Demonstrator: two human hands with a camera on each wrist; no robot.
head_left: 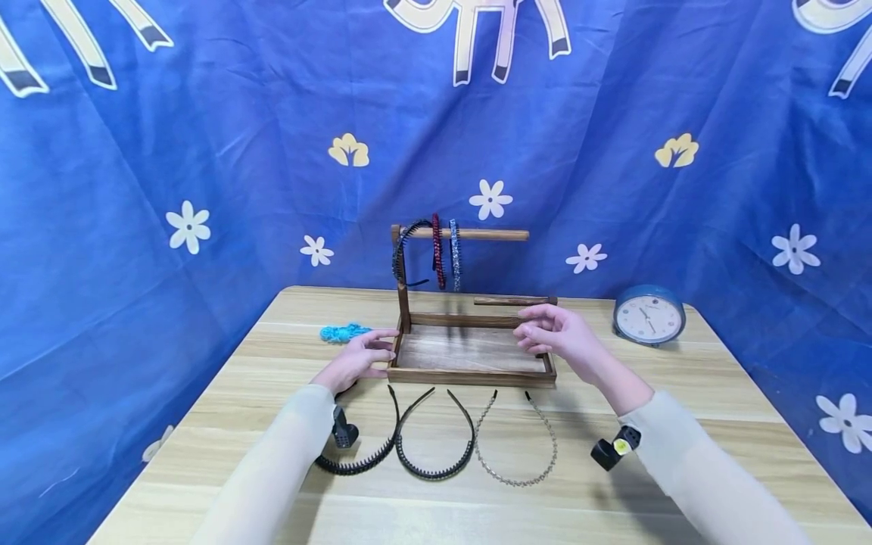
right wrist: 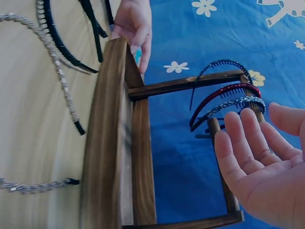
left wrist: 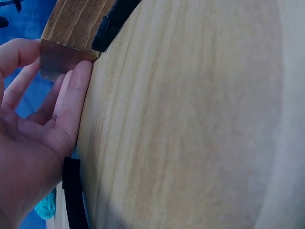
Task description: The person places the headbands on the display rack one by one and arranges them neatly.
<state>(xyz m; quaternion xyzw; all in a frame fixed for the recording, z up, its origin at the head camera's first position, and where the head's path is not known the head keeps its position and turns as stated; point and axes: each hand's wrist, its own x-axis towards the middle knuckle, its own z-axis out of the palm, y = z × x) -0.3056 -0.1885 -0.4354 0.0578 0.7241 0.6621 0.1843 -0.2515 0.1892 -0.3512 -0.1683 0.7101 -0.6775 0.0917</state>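
Lying lengthwise left-to-right before you: wooden rack (head_left: 470, 376). Your left hand (head_left: 356, 359), fingers extended, touches left end; your right hand (head_left: 562, 337), fingers relaxed, by right end, contact unclear.

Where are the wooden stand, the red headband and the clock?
Wooden stand (head_left: 472, 377): head view, on the tray's front rail.
Red headband (head_left: 438, 253): head view, on the hanging band's middle.
Clock (head_left: 649, 319): head view, on the dial.

3 dk toothed headbands (head_left: 432, 475), 2 glittery headbands (head_left: 438, 253) (red/blue), 1 silver beaded headband (head_left: 518, 483), 1 brown wooden rack (head_left: 470, 376), 1 round blue clock (head_left: 649, 318), 1 turquoise bundle (head_left: 344, 333).
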